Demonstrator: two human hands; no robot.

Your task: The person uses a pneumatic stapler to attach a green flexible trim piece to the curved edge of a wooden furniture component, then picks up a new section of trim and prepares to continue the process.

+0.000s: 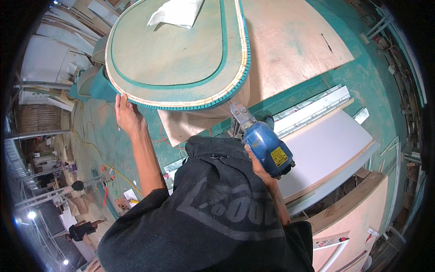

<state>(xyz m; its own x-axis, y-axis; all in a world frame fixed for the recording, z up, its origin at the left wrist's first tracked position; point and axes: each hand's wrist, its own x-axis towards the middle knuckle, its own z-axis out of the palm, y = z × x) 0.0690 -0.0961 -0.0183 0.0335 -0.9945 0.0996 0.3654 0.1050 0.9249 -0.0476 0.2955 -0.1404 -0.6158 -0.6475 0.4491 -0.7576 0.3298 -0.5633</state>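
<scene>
A large rounded panel [167, 54] lies in front of me, its surface dusty beige with a green line inset near the rim. Around its edge runs a pale strip [181, 107] with closely spaced green notches below. My left hand [128, 117] has its fingertips closed at the panel's near left edge. In my right hand [256, 164] is a blue nail gun [267, 145] with a yellow label, gripped from below. Its metal nose tilts up toward the panel's near right edge, apparently just short of it. The trigger finger is hidden behind the tool body.
A crumpled white sheet [176, 13] lies on the panel. Beneath and right is a plywood board [294, 50]. White boards [326, 145] are stacked at the right, beside a curved wooden piece [349, 204]. A yellow hose [97, 149] crosses the green floor. Another person [81, 230] is far left.
</scene>
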